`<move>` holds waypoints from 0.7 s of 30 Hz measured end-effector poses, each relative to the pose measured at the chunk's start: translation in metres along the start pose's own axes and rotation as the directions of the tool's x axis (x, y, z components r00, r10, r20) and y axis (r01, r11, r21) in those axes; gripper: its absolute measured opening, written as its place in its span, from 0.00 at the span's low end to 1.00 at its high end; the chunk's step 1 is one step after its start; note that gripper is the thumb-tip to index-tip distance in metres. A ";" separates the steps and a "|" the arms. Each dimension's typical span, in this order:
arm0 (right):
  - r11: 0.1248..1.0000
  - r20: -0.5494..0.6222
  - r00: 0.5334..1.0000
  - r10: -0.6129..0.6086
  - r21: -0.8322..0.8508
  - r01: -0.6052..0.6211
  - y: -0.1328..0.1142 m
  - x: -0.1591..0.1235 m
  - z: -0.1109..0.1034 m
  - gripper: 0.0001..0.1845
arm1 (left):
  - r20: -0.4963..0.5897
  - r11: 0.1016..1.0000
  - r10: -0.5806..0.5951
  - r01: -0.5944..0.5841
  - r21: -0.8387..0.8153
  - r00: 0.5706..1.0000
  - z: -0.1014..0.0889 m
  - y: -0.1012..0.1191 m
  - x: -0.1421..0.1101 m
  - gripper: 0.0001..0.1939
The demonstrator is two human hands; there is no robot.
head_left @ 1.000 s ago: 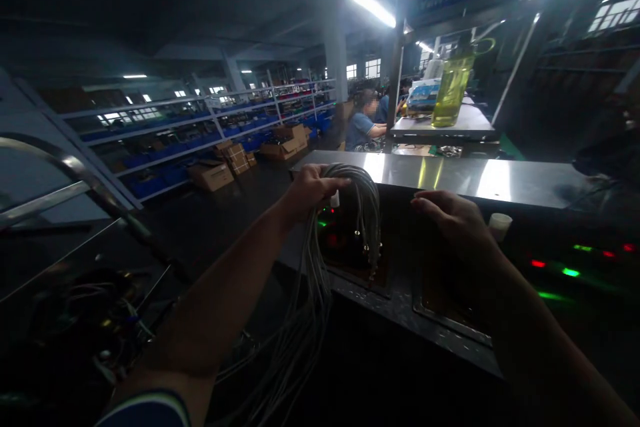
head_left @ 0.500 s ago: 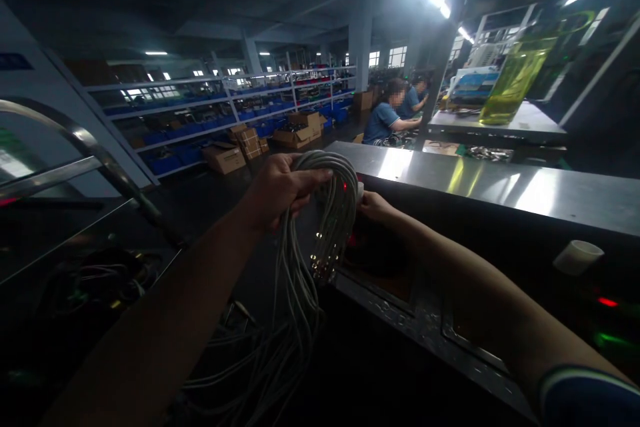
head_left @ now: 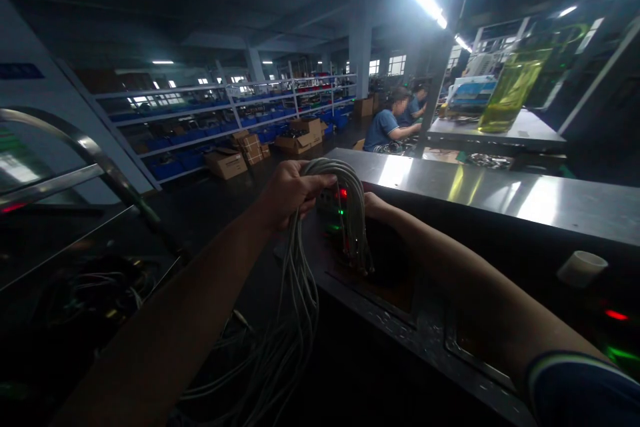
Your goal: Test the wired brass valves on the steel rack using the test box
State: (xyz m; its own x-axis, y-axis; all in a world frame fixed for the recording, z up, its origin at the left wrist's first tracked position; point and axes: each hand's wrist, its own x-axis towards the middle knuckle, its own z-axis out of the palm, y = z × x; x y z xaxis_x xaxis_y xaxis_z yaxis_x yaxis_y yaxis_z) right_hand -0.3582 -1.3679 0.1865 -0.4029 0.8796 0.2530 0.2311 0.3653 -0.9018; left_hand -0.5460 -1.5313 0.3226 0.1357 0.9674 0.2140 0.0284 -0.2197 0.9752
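My left hand [head_left: 295, 195] is closed around a thick bundle of grey cables [head_left: 353, 180], its thumb lying across the top. From the hand, the cables arch over to the right. Their ends, with small shiny tips, hang in front of a dark machine front [head_left: 385, 234]. The long side of the bundle drops below the hand into darkness. Close behind the arch, my right hand [head_left: 379, 207] is closed at the machine front. Its fingertips and whatever they grip are hidden by the cables. Red and green lights glow beside the bundle.
A metal ledge [head_left: 480, 180] runs across the right, with a white tube [head_left: 583, 268] sticking out below it. A bent metal rail [head_left: 75, 134] stands at left. Yellow-green bottle [head_left: 515, 90] on a shelf at right; seated co-workers [head_left: 387, 127], cardboard boxes [head_left: 227, 162] and racks beyond.
The cable ends have swung right and hang closer to my right hand. The white piece seen at my right fingertips is now hidden. The view has shifted slightly; both hands keep their grip posture.
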 end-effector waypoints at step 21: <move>0.975 -0.385 0.922 0.041 0.216 0.047 -0.029 -0.091 -0.022 0.28 | 0.222 0.998 -0.047 0.052 -0.019 0.974 0.075 -0.024 0.025 0.07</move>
State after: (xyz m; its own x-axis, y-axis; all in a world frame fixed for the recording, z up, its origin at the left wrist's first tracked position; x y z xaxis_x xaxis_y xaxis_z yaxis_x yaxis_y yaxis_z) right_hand -0.3082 -1.4519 0.1973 -0.0207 0.9431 0.3317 0.0155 0.3321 -0.9431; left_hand -0.4690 -1.5109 0.3001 0.3508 0.9243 0.1502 0.0171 -0.1667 0.9859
